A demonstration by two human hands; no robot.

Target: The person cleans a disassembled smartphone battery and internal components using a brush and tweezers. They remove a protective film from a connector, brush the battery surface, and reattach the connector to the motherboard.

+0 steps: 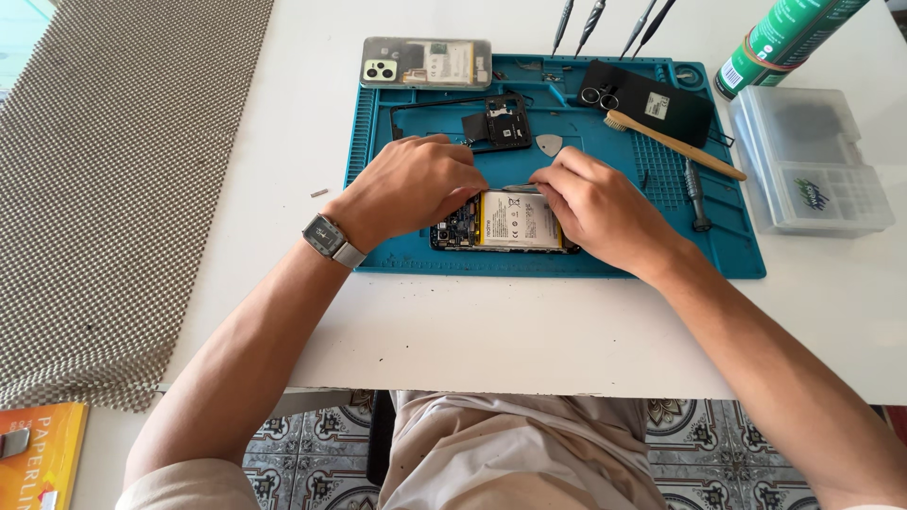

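Head: brush (673, 143) (wooden) beside pick (549, 144).

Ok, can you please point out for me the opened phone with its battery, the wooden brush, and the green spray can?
opened phone (515, 222): head view, on its pale battery.
wooden brush (680, 146): head view, middle of the handle.
green spray can (779, 42): head view, on the can's body.

Opened phone (505, 225) on a work mat (406, 255), hands at either end.
The left hand (411, 184) rests at the phone's 9 o'clock, the right hand (595, 203) at 3. At 12 lies a phone frame (496, 118); at 1, a back cover (647, 99) and brush (675, 146); a parts box (812, 161) sits off-mat at 3.
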